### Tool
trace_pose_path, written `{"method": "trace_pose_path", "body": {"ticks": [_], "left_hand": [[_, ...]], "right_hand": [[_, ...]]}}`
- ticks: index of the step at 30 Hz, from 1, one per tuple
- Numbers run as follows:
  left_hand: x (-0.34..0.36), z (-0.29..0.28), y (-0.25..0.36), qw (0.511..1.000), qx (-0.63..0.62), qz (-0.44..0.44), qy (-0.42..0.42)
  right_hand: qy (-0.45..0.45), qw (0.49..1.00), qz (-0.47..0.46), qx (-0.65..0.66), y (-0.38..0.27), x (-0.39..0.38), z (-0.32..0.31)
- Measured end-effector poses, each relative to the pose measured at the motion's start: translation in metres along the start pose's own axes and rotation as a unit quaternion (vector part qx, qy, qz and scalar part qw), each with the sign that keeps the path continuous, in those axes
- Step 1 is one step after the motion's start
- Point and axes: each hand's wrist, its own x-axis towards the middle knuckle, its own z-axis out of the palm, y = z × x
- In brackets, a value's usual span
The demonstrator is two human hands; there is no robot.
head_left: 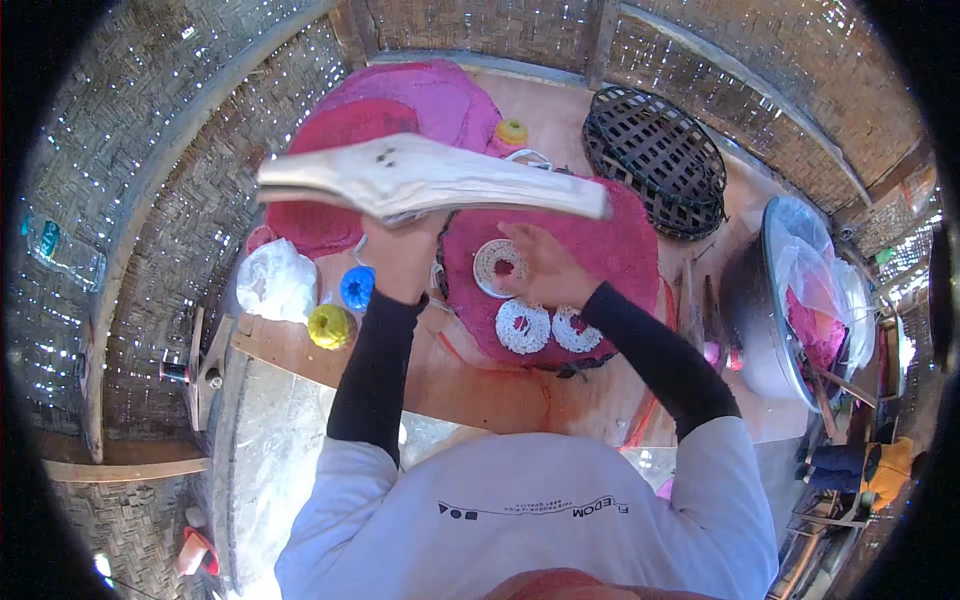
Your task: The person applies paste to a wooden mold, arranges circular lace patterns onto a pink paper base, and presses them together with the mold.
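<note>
A long, pale wooden bar (430,180) with small holes at its middle is raised over the table, its ends smeared by motion. Directly beneath its middle is my left hand (402,255), which seems closed on it, though the wood hides most fingers. My right hand (548,268) is beside a white-rimmed ring mould (490,268), fingers apart at its right edge; whether they touch it is unclear. Nearer me, a lacy white ring (522,328) and a second lacy ring (574,328) lie on the dark pink cloth (610,225).
Blue (357,287) and yellow (330,326) rolls stand by a white plastic bag (277,283) at left. Pink cloths (440,92) cover the far left. A black woven basket (655,160) stands far right. A large metal pot (760,310) with plastic bags is at right.
</note>
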Motion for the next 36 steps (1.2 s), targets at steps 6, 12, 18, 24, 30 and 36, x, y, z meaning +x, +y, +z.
{"method": "trace_pose_path", "body": {"ticks": [6,12,18,24,30,36], "left_hand": [[-0.016,-0.018,-0.005,0.997,0.015,-0.021,0.074],[-0.027,-0.017,-0.021,0.996,0.026,-0.020,0.077],[-0.030,-0.003,-0.035,0.991,0.104,0.048,0.071],[-0.043,0.015,-0.040,0.916,0.335,0.209,0.077],[-0.036,0.051,0.016,0.818,0.370,0.426,-0.111],[-0.039,0.114,0.067,0.726,0.395,0.454,-0.334]], "right_hand": [[-0.011,0.982,0.133,-0.130,-0.029,-0.003,0.011],[0.026,0.999,0.023,-0.037,-0.001,-0.007,-0.038],[0.072,0.982,0.144,-0.101,0.005,-0.049,-0.027],[0.457,0.858,0.081,0.220,-0.044,-0.052,-0.098],[0.274,0.945,0.126,0.130,-0.112,-0.101,-0.151],[0.434,0.719,0.184,0.511,-0.087,-0.075,-0.169]]}}
